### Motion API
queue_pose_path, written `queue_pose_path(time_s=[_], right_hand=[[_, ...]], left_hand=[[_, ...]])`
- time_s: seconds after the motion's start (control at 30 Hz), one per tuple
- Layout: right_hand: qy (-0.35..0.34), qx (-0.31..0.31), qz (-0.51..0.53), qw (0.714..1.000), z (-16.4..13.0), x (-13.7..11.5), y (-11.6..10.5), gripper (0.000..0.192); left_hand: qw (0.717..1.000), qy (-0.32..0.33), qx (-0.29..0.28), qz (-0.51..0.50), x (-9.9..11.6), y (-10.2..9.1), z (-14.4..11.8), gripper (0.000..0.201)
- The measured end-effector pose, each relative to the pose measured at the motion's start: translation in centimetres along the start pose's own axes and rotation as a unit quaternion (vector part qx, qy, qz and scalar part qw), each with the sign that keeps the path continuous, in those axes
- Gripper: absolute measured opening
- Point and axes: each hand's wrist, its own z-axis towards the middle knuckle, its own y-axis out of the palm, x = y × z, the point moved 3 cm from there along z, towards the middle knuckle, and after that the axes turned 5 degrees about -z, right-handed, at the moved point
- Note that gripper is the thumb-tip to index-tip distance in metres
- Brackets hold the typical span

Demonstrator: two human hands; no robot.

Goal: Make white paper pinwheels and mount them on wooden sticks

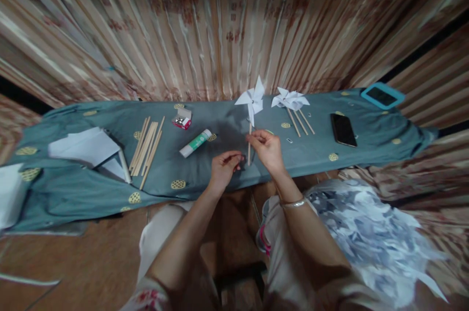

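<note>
The right hand [267, 147] pinches the paper pinwheel [252, 98] by its wooden stick [249, 147]; the left hand [224, 167], fingers curled, is near the stick's base; a loose pinch could tip it

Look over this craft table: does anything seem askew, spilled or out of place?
Mostly tidy. The glue stick lies on its side, slanted, and small metal bits sit scattered loose near the finished pinwheels. The right hand holds a pinwheel upright by its stick; the left hand is beside it.
</note>
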Motion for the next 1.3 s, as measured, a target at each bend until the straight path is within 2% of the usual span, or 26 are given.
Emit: queue_pose_path(time_s=[0.13,0.23,0.3,0.37,0.47,0.6,0.7,1.03,1.3], right_hand=[[-0.047,0.026,-0.086,0.995,2.0,-2.6,-0.8,0.026],[-0.09,0.045,-0.206,0.973,4.3,-3.5,-1.8,0.021],[-0.096,0.048,-0.29,0.951,5.9,-2.8,-2.7,0.018],[-0.059,0.036,-0.374,0.925,7.7,-1.1,-3.9,0.018],[0.012,0.008,-0.515,0.857,10.1,1.8,-5.8,0.023],[0.053,0.016,-0.557,0.829,12.3,4.0,-7.9,0.025],[0.059,0.013,-0.572,0.818,13.5,4.8,-8.5,0.026],[0.049,-0.005,-0.599,0.799,16.1,6.6,-8.3,0.033],[0.057,-0.015,-0.613,0.788,15.5,5.9,-8.1,0.032]], left_hand=[[1.0,-0.013,-0.005,-0.013,-0.5,0.8,-0.1,0.029],[1.0,-0.018,-0.005,-0.02,-0.7,0.9,-0.4,0.028],[1.0,-0.019,-0.002,-0.022,-0.7,0.8,-0.5,0.027],[1.0,-0.02,0.0,-0.024,-0.7,0.7,-0.6,0.025],[0.999,-0.025,0.0,-0.024,-0.7,0.5,-0.8,0.023],[0.999,-0.031,-0.003,-0.027,-0.7,0.5,-0.9,0.023],[0.999,-0.034,-0.006,-0.028,-0.8,0.5,-0.9,0.023],[0.999,-0.043,-0.007,-0.023,-1.3,0.7,-0.6,0.022],[0.999,-0.045,-0.008,-0.024,-1.3,0.7,-0.6,0.018]])
